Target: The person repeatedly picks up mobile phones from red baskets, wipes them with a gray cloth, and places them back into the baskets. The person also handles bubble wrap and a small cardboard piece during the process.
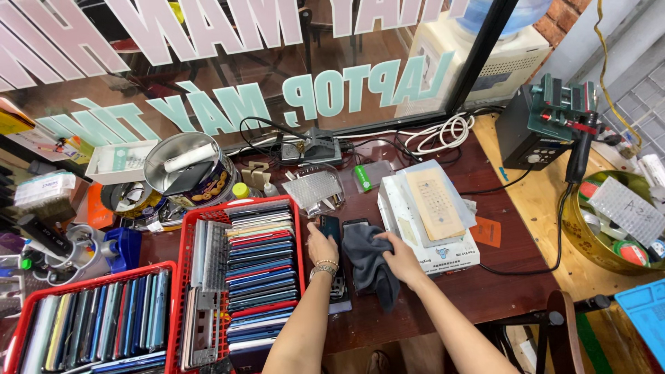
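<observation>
A dark phone lies on the dark wooden bench just right of a red basket packed with phones. The left hand rests on it with fingers curled over its edge. Beside it, the right hand is closed on a grey cloth, pressing it over a second phone; a white box stands just right.

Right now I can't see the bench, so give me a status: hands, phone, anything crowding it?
Left hand steadies dark phone. Right hand presses grey cloth on it. Red basket tight on the left, white box on the right.
</observation>
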